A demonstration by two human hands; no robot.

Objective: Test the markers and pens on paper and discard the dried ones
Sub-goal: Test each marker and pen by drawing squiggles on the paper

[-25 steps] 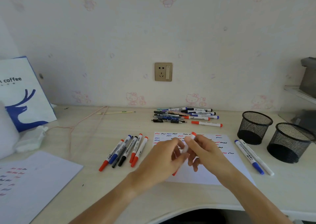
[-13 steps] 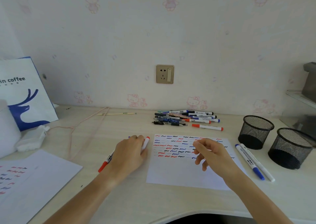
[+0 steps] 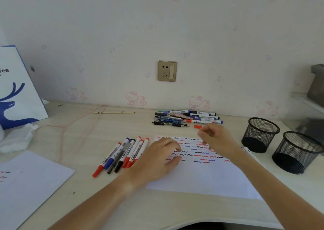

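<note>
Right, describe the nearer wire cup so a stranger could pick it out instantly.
Start at the test paper in the middle of the desk and look to its right, where two black mesh cups stand. The nearer mesh cup stands closer to the desk's front edge and further right than its twin.

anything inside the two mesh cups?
Nearer mesh cup and farther mesh cup: the visible interiors show no pens, only dark mesh. The front walls hide part of each bottom.
</note>
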